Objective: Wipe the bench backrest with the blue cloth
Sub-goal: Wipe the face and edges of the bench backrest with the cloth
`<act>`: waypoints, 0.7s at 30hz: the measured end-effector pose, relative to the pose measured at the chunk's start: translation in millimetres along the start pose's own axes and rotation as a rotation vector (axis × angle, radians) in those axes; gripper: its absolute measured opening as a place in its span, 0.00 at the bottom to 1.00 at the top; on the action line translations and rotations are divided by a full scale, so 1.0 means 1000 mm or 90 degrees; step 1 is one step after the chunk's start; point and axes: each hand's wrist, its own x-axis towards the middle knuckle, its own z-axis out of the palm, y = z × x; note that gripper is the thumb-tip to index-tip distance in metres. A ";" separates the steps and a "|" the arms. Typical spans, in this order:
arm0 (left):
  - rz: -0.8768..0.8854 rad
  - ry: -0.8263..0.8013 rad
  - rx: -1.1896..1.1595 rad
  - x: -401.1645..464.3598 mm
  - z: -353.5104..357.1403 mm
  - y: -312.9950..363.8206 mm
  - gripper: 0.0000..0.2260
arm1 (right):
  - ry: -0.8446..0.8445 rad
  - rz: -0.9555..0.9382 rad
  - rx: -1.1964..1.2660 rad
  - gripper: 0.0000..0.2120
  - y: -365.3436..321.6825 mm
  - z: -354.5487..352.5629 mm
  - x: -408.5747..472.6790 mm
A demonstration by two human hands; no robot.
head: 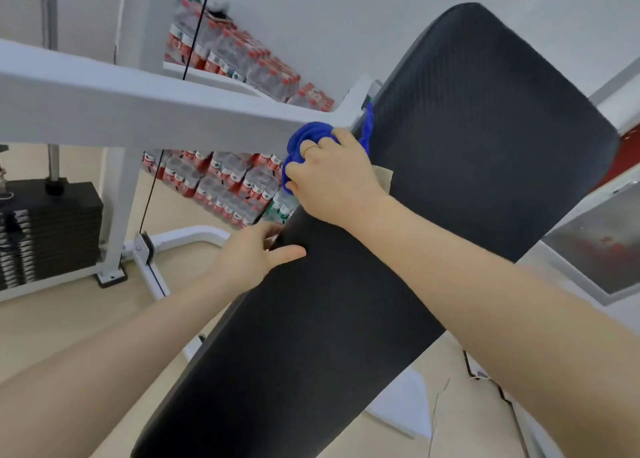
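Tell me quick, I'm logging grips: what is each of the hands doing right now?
Left hand: grips the backrest edge, thumb on top.
Right hand: holds the bunched cloth at the backrest's edge.

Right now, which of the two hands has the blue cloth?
The right hand, higher up at the left edge of the black padded backrest, grips the bunched blue cloth. The left hand holds no cloth; it grips the backrest's edge lower down.
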 end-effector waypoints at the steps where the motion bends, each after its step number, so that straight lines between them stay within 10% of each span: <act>1: 0.004 0.007 -0.008 -0.003 0.002 0.001 0.25 | 0.001 -0.027 -0.023 0.13 0.014 -0.006 0.004; 10: 0.012 -0.264 -0.130 -0.010 -0.015 -0.039 0.26 | 0.066 0.181 0.022 0.07 -0.008 0.009 0.006; 16: 0.000 -0.078 0.061 -0.019 0.001 -0.058 0.25 | -0.083 0.015 0.061 0.10 -0.059 0.012 -0.011; 21: 0.015 -0.127 0.058 -0.032 0.004 -0.073 0.29 | -0.010 0.156 -0.007 0.08 -0.033 0.009 0.001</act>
